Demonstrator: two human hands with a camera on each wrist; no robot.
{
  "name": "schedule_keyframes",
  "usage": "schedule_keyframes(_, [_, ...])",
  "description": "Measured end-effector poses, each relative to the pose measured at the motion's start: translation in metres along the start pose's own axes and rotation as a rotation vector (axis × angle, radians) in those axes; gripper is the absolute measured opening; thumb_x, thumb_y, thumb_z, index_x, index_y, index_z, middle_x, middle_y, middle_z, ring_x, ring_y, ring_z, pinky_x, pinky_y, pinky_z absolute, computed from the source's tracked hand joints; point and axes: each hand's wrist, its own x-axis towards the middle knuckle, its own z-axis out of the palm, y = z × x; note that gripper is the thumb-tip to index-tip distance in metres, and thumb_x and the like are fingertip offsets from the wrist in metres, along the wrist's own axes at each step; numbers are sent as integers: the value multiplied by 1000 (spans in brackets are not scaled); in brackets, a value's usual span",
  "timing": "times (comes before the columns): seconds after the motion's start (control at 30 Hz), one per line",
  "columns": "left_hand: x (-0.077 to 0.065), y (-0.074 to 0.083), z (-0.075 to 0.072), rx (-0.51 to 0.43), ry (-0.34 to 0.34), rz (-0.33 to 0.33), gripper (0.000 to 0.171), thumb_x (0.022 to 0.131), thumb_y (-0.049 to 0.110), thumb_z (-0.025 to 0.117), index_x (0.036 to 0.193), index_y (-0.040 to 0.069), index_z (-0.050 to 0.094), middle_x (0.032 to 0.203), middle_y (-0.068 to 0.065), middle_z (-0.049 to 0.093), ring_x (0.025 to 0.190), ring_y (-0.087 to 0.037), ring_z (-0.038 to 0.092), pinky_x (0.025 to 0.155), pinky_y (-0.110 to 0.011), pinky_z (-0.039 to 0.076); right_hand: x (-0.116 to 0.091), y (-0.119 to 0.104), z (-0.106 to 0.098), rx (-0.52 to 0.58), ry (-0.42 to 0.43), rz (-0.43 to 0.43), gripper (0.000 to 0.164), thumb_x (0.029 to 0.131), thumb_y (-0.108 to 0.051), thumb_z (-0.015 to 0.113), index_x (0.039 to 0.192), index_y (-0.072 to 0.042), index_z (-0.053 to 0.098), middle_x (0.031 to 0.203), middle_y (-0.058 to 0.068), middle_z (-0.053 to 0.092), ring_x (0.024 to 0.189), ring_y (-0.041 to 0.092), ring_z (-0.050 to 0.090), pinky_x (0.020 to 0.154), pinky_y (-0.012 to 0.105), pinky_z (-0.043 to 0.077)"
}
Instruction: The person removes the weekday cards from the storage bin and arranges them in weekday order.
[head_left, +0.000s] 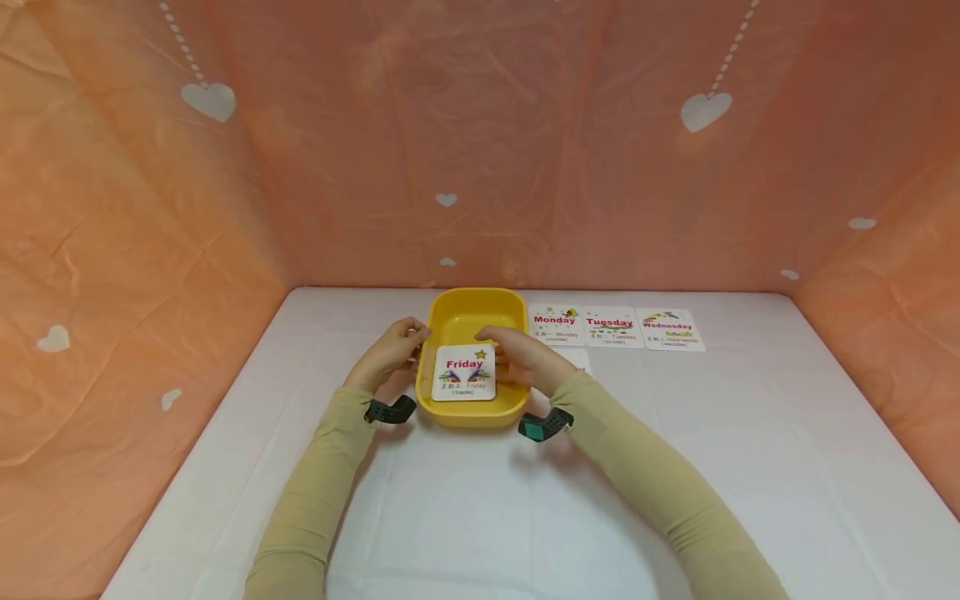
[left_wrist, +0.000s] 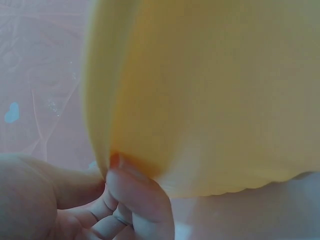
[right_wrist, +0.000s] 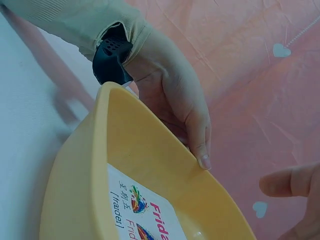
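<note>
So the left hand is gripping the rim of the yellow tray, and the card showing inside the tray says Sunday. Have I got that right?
Not quite: the card showing inside the yellow tray says Friday, not Sunday; the head view shows the word clearly. The left hand is indeed gripping the tray's rim.

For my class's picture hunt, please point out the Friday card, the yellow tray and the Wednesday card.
Friday card (head_left: 463, 373): head view, middle of its printed face.
Yellow tray (head_left: 472, 419): head view, its near outer wall.
Wednesday card (head_left: 671, 330): head view, middle of its printed face.
</note>
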Motion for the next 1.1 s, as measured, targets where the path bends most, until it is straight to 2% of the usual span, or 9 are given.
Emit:
schedule_keyframes(0.17, [-1,1,-1,-33,-13,2,29,104,22,42,117,-4,44,98,-20,53,72,-20,52,58,-25,47,-2,-3,1,-87,-64,-39,52,96,-23,54,139,0,37,141,20,40,128,33,41,106,43,33])
schedule_keyframes(0.47, [-2,0,-2,-19,-3,7,31,103,23,43,118,-4,46,105,-19,53,84,-23,51,68,-27,47,-7,-7,-4,-271,-47,-75,53,96,-27,54,139,-1,37,144,18,32,129,33,37,105,43,34])
schedule_keyframes(0.73, [-1,3,0,-1,-10,-1,30,104,21,41,118,-6,44,97,-19,54,72,-19,53,59,-26,48,-6,-5,-8,-452,-21,-129,60,96,-26,54,144,2,29,145,19,33,131,34,36,107,45,30])
schedule_keyframes(0.93, [0,2,0,-4,-1,-19,29,104,21,42,118,-4,44,95,-17,56,74,-20,54,59,-24,48,-4,-3,-7,-589,26,-154,54,101,-19,46,147,0,27,144,20,37,123,33,46,102,43,38])
schedule_keyframes(1.1, [1,2,0,-4,-5,-20,30,104,23,42,119,-4,44,96,-18,57,73,-20,55,59,-25,49,-3,-6,-8,-675,41,-229,49,100,-14,46,144,4,32,140,22,41,113,33,53,98,42,42])
